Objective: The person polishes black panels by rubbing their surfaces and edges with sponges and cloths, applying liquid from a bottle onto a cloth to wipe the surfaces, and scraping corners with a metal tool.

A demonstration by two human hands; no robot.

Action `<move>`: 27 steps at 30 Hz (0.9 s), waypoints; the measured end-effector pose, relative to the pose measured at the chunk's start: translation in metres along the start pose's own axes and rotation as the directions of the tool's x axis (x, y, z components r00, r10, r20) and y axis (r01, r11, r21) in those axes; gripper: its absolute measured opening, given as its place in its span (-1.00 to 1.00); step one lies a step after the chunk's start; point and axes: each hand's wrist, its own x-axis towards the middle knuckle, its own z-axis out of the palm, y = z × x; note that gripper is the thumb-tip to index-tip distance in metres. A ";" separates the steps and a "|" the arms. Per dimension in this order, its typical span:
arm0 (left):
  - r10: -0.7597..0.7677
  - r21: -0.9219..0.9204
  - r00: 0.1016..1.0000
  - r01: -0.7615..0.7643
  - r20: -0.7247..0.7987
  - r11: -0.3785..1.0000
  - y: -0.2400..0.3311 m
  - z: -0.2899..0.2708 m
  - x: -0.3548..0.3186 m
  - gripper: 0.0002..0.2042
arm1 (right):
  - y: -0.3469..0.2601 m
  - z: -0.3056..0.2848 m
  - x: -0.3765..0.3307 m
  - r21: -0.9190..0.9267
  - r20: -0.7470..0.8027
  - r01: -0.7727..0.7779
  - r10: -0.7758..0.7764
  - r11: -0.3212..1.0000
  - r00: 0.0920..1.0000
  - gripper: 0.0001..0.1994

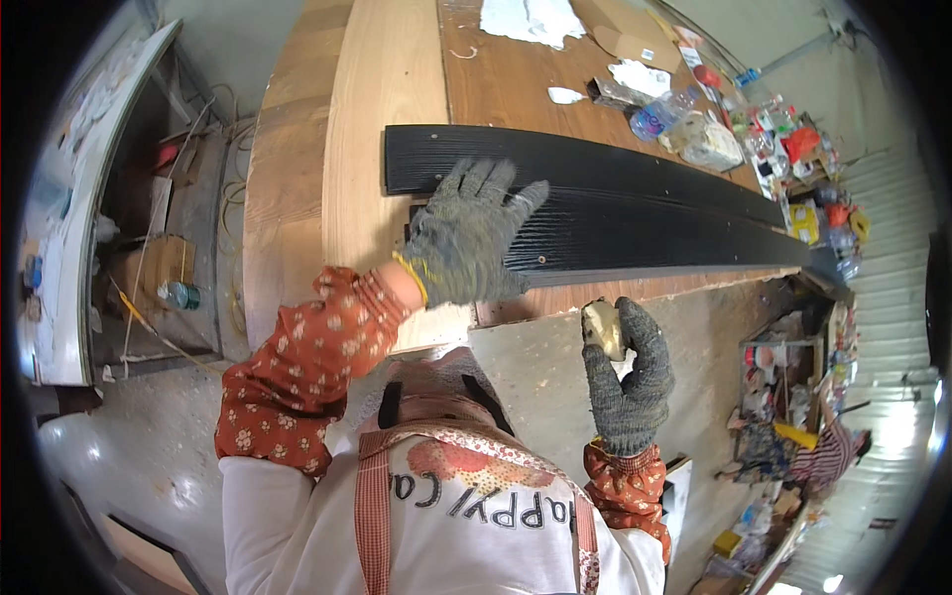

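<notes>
Two long black wood-grain boards, an upper one (615, 169) and a lower one (645, 233), lie side by side across the workbench, pointing right. Small screw-like spots dot their faces. My left hand (466, 238), in a grey knit glove with a yellow cuff, is over the boards' left ends. Its fingers are spread, slightly blurred, and hold nothing; whether the palm presses down I cannot tell. Off the bench's near edge, my right hand (632, 387), gloved alike, pinches a small pale, yellowish-white lump (602, 329) between thumb and fingers; its exact kind is unclear.
The wooden workbench (382, 99) carries white scraps (531, 18), a clear plastic bottle (662, 114) and a plastic bag (709, 142) at its far right. Shelving (149, 268) stands left. Cluttered racks (793, 367) and another person (828, 451) are at right.
</notes>
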 end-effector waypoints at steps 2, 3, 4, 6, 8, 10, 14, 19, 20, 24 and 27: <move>-0.047 -0.062 0.986 0.058 0.157 0.996 0.001 0.004 0.007 -0.20 | 0.006 -0.005 -0.006 0.005 -0.015 -0.030 0.030 1.000 0.999 -0.48; -0.062 -0.105 0.992 0.074 0.112 0.992 0.000 0.006 0.006 -0.20 | 0.010 -0.007 -0.009 0.010 -0.013 -0.043 0.043 0.999 0.999 -0.48; -0.081 -0.148 0.994 0.091 0.068 0.985 -0.001 0.007 0.002 -0.19 | 0.014 -0.009 -0.013 0.016 -0.025 -0.055 0.055 0.998 0.998 -0.48; -0.071 -0.129 0.997 0.074 0.028 0.989 -0.003 0.008 -0.004 -0.20 | 0.025 -0.010 -0.015 0.089 -0.042 -0.104 0.108 0.991 0.993 -0.49; -0.086 -0.107 0.995 0.092 0.053 0.990 0.001 0.004 -0.013 -0.17 | 0.031 -0.007 -0.015 0.108 -0.057 -0.092 0.099 0.990 0.994 -0.49; -0.085 -0.051 0.995 0.087 0.052 0.995 0.006 -0.002 -0.019 -0.14 | 0.033 -0.001 -0.014 0.121 -0.067 -0.088 0.097 0.989 0.993 -0.50; -0.104 -0.068 0.992 0.109 0.066 0.992 -0.007 -0.015 -0.035 -0.12 | 0.024 0.013 -0.007 0.141 -0.054 -0.014 0.022 0.990 0.998 -0.50; -0.057 -0.289 0.993 0.085 0.105 0.954 -0.036 -0.031 -0.039 -0.24 | 0.006 0.027 -0.006 0.080 -0.080 -0.027 0.033 0.996 0.996 -0.48; -0.149 -0.488 0.981 0.191 0.125 0.852 -0.052 -0.028 -0.049 -0.34 | -0.001 0.035 -0.005 0.085 -0.079 -0.030 0.037 0.996 0.996 -0.48; -0.309 -0.694 0.912 0.408 0.271 0.593 -0.090 -0.039 -0.077 -0.59 | -0.045 0.071 0.012 -0.018 0.028 0.291 -0.291 0.956 0.956 -0.41; -0.202 -0.651 0.971 0.235 0.127 0.721 -0.121 -0.027 -0.101 -0.72 | -0.087 0.097 0.040 -0.117 0.146 0.368 -0.350 0.923 0.925 -0.44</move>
